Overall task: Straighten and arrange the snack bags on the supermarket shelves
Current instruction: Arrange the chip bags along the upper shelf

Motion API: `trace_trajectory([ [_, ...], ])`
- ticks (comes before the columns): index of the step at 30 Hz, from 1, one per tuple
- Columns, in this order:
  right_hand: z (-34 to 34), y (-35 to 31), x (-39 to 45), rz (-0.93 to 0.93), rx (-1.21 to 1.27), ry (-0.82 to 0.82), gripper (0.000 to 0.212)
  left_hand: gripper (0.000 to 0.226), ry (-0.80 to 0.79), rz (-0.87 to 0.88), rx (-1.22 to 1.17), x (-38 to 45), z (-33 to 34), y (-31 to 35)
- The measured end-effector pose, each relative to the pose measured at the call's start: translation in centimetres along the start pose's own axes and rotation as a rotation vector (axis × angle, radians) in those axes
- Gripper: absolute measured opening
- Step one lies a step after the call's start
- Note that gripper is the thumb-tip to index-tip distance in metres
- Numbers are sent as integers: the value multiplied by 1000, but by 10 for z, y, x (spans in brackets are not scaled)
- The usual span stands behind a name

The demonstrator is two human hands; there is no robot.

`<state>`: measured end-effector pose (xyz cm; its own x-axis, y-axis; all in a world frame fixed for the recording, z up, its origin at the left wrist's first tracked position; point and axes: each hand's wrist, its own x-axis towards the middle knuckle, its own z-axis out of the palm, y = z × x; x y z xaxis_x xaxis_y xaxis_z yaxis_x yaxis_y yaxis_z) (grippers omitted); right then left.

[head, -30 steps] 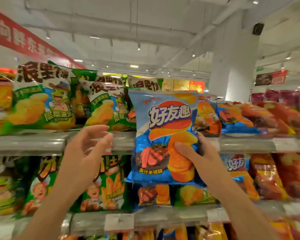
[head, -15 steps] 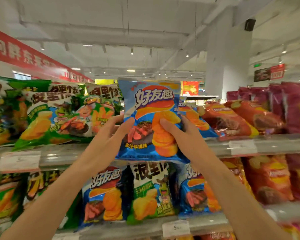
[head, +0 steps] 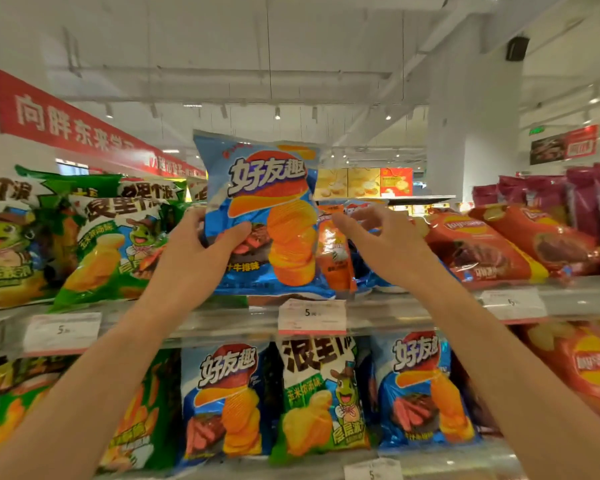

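Dead center of the frame, the blue chip bag [head: 257, 209] is standing upright with its bottom edge sitting on the upper shelf [head: 222, 320]. The left hand [head: 194, 251] is gripping it by its lower left side, thumb curling over the front and the other fingers going out of sight behind the bag, so I can't say how they're lying back there. The right hand [head: 381, 244] is hanging just to the right of the bag with its fingers loosely spread and holding nothing; it's hovering in front of an orange snack bag [head: 335, 251] that's mostly getting covered by the blue one, and I honestly can't tell if the fingertips are touching it.

Over at center left, green chip bags [head: 111, 244] are leaning in a messy pile, overlapping so much that it's hard to count them, and the leftmost one is getting cut off by the frame edge. At center right, red chip bags [head: 482, 251] are lying tilted back, with purple bags [head: 568, 199] behind them running off the right edge, blurry.

Along the bottom, the lower shelf is showing more blue, green and red bags standing in a row, their lower parts partly hiding behind both forearms. A price tag [head: 311, 317] is hanging right under the held bag, print too small to read past a "5". A red banner [head: 66, 126] is running across the upper left.
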<state>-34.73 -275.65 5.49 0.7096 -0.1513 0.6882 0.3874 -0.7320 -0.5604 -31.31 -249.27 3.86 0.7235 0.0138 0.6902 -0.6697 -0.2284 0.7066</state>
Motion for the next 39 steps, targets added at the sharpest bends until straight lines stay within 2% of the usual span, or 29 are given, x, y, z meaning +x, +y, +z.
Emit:
trace_trajectory([
  [1,-1,1,3,-23,-119,23,50,21,18,8,28,1,-7,0],
  [3,5,-1,10,-22,-327,-36,48,25,55,28,89,3,-20,0],
  [5,18,-6,16,46,-518,-137,57,28,79,46,152,5,-29,0],
  [8,38,-14,20,153,-668,-169,70,22,74,33,174,7,-39,-1],
  [12,49,-16,22,190,-564,-142,75,22,87,16,190,7,-50,-5],
  [16,50,-23,24,229,-301,-124,88,22,77,-4,184,8,-54,-7],
  [22,54,-20,27,188,4,-39,63,21,85,-5,179,7,-56,-10],
  [30,12,-2,24,157,146,152,57,23,136,-13,160,5,-51,-4],
  [33,-12,12,16,184,211,203,46,34,142,0,208,7,-34,2],
  [36,-33,27,8,205,251,227,32,48,74,-16,239,15,-7,5],
  [39,-50,41,-2,232,269,230,28,57,8,-18,374,25,23,11],
])
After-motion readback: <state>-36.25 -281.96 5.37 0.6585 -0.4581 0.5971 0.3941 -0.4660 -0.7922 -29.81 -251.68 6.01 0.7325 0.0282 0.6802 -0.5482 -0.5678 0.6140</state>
